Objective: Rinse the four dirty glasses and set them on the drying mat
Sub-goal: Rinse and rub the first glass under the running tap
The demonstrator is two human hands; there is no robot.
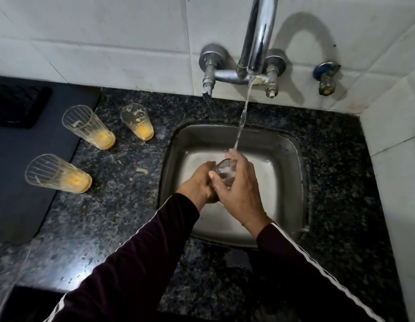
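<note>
Dark speckled granite bench (122, 217) with a steel sink (290, 145) sunk into it, white tiled wall (109, 43) behind and another tiled wall running down the right side, so it's a tight corner. The stone has water drops and a wet sheen near the front edge, plus a little pale smear between the glasses and the sink. Chrome tap (257, 38) comes off the back wall and a thin stream of water (242, 117) is falling onto the glass (226, 171) I've got over the middle of the sink. My left hand (198, 184) is curled round the lower part of that glass from the left, and my right hand (239, 194) wraps it from the right, fingers bent over the rim side with one fingertip up in the stream. The other three dirty glasses sit on the bench left of the sink, each with orange dregs in the bottom: the back glass (136, 122) nearest the sink, the middle glass (88, 126) just left of it, and the front glass (59, 174) closer to me, right at the edge of the drying mat (27, 170). That mat is a dark sheet covering the left end of the bench, with a black ribbed pad (18, 105) on it at the back. A small separate valve (325, 77) sticks out of the wall right of the tap.
</note>
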